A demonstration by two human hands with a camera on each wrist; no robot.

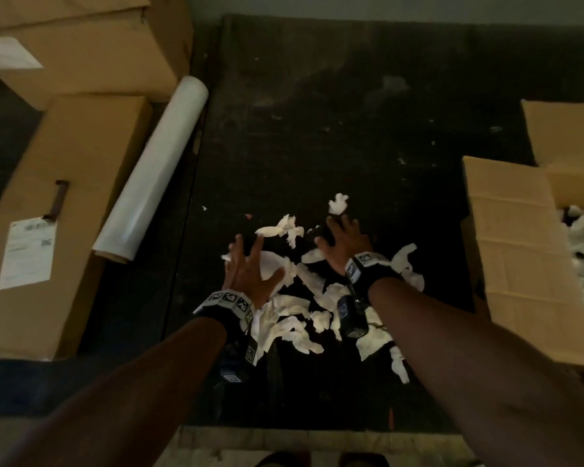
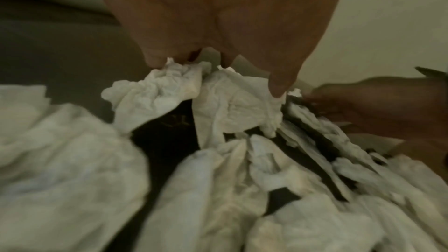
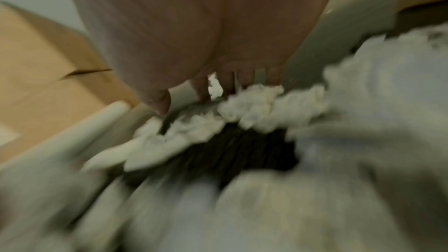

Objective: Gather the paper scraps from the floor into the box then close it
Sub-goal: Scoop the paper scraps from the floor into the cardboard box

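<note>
Both forearms reach down as I spread my left hand (image 1: 246,267) and right hand (image 1: 343,244) flat, fingers apart, over floor scraps (image 1: 294,315); box (image 1: 520,251) partly filled, unclosed.

Storeroom or packing area: labelled cartons (image 1: 64,210), stretch-wrap roll (image 1: 152,170), dark floor (image 1: 334,129).

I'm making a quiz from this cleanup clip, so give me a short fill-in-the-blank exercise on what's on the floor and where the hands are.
1. The left hand and right hand both lie spread over white paper ____ on the dark floor.
2. The open cardboard box that already holds some paper stands on the person's ____ side.
3. The roll of clear plastic film leans against a ____ cardboard box on the left.

Missing words: scraps; right; closed
</note>
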